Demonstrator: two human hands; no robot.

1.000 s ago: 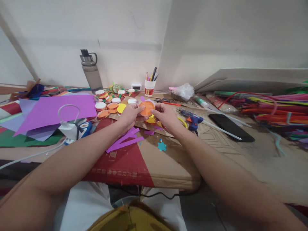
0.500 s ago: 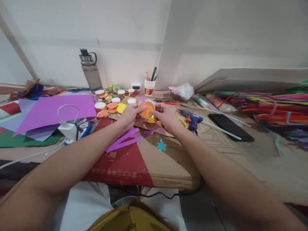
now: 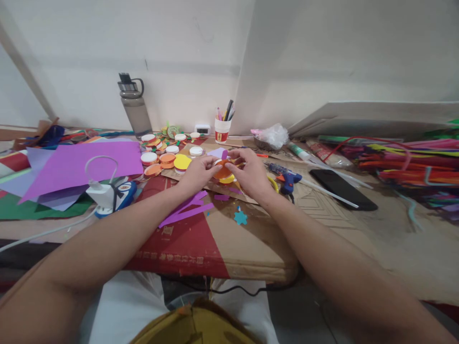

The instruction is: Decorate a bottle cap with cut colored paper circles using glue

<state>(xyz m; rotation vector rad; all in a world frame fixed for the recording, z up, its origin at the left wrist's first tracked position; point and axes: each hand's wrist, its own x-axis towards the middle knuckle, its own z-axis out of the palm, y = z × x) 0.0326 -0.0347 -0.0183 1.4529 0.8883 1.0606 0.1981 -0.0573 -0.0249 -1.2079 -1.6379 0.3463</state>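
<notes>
Between my two hands, over the middle of the table, is an orange disc [image 3: 223, 169] with a small purple strip [image 3: 224, 154] standing at its far edge. My left hand [image 3: 199, 175] pinches the disc's left side with thumb and fingers. From the right, my right hand [image 3: 248, 174] grips it, thumb on the near face and fingers curled behind. Just below the disc a yellow round piece [image 3: 227, 179] partly shows. Left of my hands lie a yellow disc [image 3: 182, 162] and several orange discs [image 3: 167, 159] with white-rimmed ones. Purple paper strips [image 3: 186, 210] lie under my left wrist.
A blue glue gun [image 3: 289, 180] and a black phone [image 3: 342, 189] lie to the right, before bundled pipe cleaners [image 3: 405, 162]. Purple paper sheets [image 3: 93, 160] and a power strip [image 3: 124, 193] are left. Behind stand a water bottle [image 3: 136, 112] and a pen cup [image 3: 223, 131].
The orange disc has tilted, from facing me broadly to a flatter angle, and moved slightly right and down. My right hand's fingers have risen over its far side.
</notes>
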